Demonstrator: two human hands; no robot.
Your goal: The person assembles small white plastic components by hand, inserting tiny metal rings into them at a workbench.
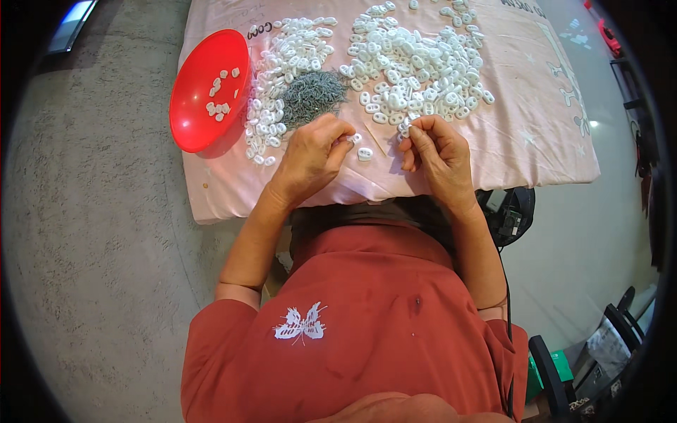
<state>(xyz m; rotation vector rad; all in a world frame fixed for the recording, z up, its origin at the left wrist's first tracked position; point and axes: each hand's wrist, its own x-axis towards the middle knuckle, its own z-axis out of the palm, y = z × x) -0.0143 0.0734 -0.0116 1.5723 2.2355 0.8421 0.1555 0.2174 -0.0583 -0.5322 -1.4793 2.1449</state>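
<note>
My left hand (310,158) is closed in a pinch, thumb and forefinger on a small white plastic piece (357,138). My right hand (443,156) pinches another white plastic piece (404,127) at the near edge of a large heap. Between the hands, a single white oval piece with holes (364,154) lies on the cloth. Beside it is a thin pale stick (375,139). A mound of small grey metal pieces, seemingly screws, (310,97) sits just beyond my left hand.
A red bowl (185,113) at the left holds several white pieces. White oval pieces form a left heap (265,127) and a larger right heap (423,67). Pink cloth (522,134) covers the table. A dark bag (513,218) is below the table's near edge at the right.
</note>
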